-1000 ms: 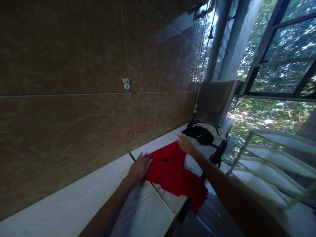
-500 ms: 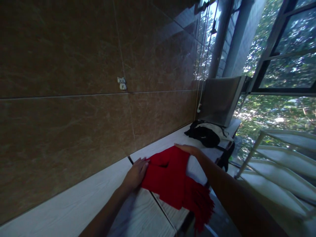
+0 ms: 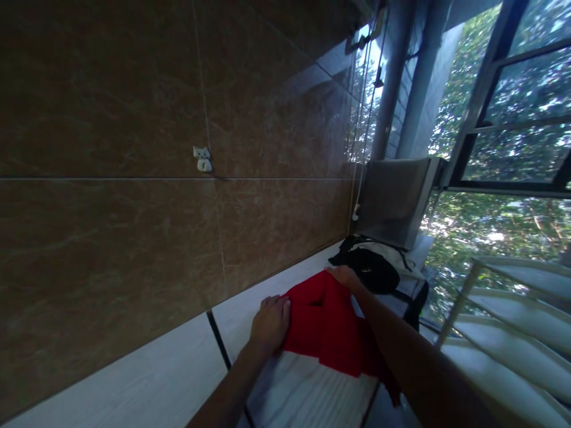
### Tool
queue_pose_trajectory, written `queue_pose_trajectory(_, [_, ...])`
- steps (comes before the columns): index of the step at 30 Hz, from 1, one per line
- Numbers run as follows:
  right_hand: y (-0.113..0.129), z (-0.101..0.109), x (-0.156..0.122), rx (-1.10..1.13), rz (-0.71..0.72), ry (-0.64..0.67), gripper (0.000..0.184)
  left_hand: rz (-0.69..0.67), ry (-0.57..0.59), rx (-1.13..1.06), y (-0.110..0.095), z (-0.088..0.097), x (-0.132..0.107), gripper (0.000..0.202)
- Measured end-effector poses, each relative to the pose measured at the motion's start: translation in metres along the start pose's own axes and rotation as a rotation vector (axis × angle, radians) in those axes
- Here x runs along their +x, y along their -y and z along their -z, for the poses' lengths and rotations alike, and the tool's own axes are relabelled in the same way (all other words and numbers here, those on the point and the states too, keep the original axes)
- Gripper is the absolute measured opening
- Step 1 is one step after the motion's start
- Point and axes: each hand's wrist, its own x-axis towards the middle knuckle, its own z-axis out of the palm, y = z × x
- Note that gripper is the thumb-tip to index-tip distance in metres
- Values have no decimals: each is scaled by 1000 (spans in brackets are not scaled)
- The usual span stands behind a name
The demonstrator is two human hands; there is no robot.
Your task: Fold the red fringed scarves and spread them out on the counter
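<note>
Counter (image 3: 134, 386) (pale, perhaps wood) bears scarf (image 3: 325, 327).

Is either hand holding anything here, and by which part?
The left hand lies flat on the left edge of the red scarf, pressing rather than gripping. The right hand is at its far edge; whether it pinches the cloth cannot be told.

The pale table (image 3: 147, 386) carries a red scarf (image 3: 330, 333) between the left fingers (image 3: 279, 306) and right fingers (image 3: 336, 272). Just beyond the latter lies a black bag (image 3: 375, 270).
</note>
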Motion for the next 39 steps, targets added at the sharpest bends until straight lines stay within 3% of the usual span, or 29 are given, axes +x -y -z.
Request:
queue_pose_trajectory(4, [-1,-5,1,-74,158,-31,39,-57,-33,91,-21,7,16,52])
queue_pose_trajectory(7, [2,-16,-5,-128,300,5,43,-204,78,97,-37,5,25,54])
queue_pose_trajectory(9, [5,-23,-8,-163,344,46,46,-223,167,95,-41,0,30,55])
queue_pose_trajectory(15, [1,-37,-4,-217,386,84,52,-184,239,105,-17,-14,31,62])
queue_pose_trajectory(20, [-5,-43,-7,-214,397,64,56,-209,188,117,-13,-22,26,61])
queue_pose_trajectory(24, [3,-27,-15,-214,377,62,57,-205,279,69,-18,-8,32,63])
queue_pose_trajectory(26, [11,-15,-24,-211,342,23,63,-185,281,60,-17,6,36,64])
queue_pose_trajectory(29, [24,-9,-53,-191,285,-75,75,-198,135,85,-11,19,35,60])
queue_pose_trajectory(32, [34,-23,-95,-138,277,-149,82,-246,126,110,-5,13,27,57])
queue_pose_trajectory(35, [39,-44,-128,-100,221,-106,87,-234,181,145,-3,1,19,59])
queue_pose_trajectory(39, [41,-51,-134,-82,191,-97,87,-212,187,131,-3,-3,15,61])
